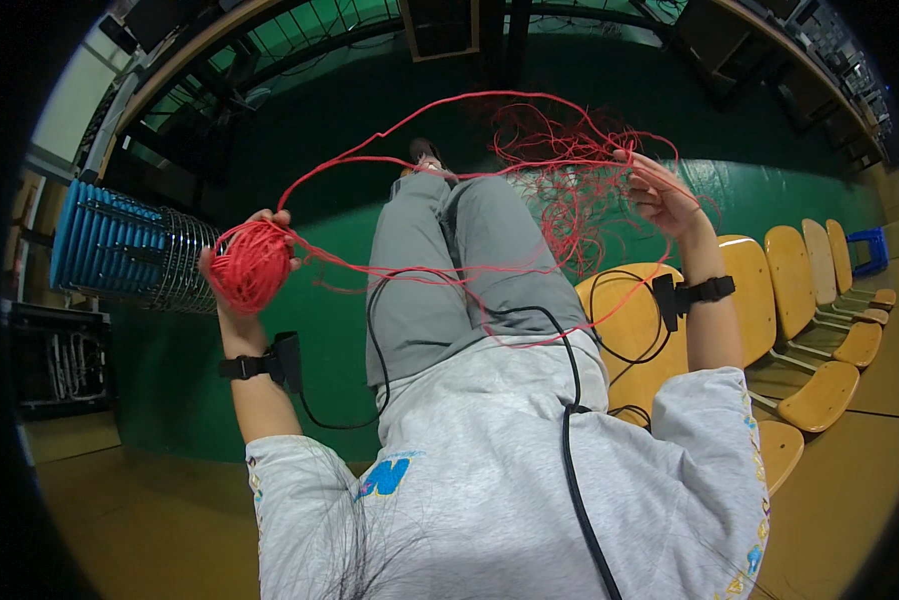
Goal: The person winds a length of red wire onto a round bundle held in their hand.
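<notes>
A bundled ball of red cord is in my left hand, whose fingers curl around it at the left. Strands run from it across my legs to my right hand, raised at the right with its fingers bent on the cord. A loose tangle of red cord spreads beside that hand, over the green floor. Black straps with small devices are on both forearms, and black cables hang over my grey trousers and shirt.
Wooden chairs line the right side, with a small blue stool beyond. Stacked blue stools with metal legs stand at the left. Long desks with equipment curve along the far side over the green floor.
</notes>
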`<state>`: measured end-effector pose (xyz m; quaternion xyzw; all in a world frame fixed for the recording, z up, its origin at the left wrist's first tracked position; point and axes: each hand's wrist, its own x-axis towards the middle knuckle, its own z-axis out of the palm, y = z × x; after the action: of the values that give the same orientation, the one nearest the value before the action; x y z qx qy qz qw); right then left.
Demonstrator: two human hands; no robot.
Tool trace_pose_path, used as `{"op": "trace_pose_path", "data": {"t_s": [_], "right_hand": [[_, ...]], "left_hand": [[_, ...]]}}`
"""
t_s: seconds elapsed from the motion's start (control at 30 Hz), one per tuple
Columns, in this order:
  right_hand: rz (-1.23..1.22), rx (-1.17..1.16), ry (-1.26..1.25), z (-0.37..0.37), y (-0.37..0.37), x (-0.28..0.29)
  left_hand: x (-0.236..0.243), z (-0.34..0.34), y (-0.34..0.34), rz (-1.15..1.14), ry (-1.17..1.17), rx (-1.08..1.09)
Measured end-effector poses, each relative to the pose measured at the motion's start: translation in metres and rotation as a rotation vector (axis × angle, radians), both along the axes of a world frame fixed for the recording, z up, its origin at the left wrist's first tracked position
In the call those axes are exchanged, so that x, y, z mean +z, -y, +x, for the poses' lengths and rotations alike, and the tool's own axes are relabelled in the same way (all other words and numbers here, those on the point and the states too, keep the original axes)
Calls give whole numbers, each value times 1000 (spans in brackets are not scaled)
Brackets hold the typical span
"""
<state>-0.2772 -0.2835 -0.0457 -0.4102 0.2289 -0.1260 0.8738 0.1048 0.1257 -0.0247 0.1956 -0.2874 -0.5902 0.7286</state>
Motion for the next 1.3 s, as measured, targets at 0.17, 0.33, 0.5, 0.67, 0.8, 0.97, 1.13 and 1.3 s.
{"op": "trace_pose_path", "data": {"t_s": [0.17,0.33,0.5,0.67,0.8,0.97,1.13,1.3], "right_hand": [[0,-33,128,14,-11,1],[-53,-152,114,41,-37,31],[-120,-252,67,62,-42,46],[-201,-276,21,73,-46,49],[-279,-310,-19,89,-50,47],[-482,-239,17,106,-59,32],[-896,-315,43,119,-81,27],[-934,-196,56,117,-84,26]], "left_hand": [[-6,-12,12,217,286,172],[4,-16,24,258,603,215],[47,-23,15,205,570,371],[105,-65,19,45,444,359],[132,-98,24,-70,521,304],[129,-153,74,17,807,233],[92,-141,139,168,1073,322],[72,-119,167,296,1268,57]]}}
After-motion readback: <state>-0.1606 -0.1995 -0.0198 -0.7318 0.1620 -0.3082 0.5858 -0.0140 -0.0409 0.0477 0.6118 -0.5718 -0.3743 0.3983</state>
